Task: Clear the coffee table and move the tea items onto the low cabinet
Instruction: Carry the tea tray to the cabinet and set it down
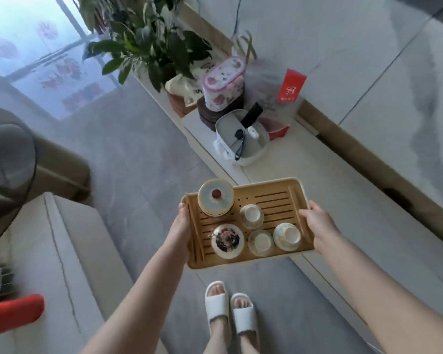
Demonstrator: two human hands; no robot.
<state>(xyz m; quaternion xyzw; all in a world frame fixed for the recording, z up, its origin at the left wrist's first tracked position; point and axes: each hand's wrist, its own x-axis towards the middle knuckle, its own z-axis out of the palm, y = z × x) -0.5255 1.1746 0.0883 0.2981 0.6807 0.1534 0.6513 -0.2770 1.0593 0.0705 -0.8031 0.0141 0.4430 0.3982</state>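
Observation:
I carry a slatted bamboo tea tray (274, 198) in the air, at the near edge of the white low cabinet (304, 159). My left hand (182, 223) grips its left rim and my right hand (317, 221) grips its right rim. On the tray stand a pale blue lidded pot with a red knob (216, 198), a floral lidded cup (226, 240) and three upturned small cups (251, 216), (261, 242), (287, 236).
The cabinet top holds a white basket (253, 149) with a dark remote, a floral tin (224, 84) on a brown box, a red packet (291, 86) and a leafy plant (149, 44). A pale sofa (49, 264) lies left. My slippered feet (228, 307) stand on grey carpet.

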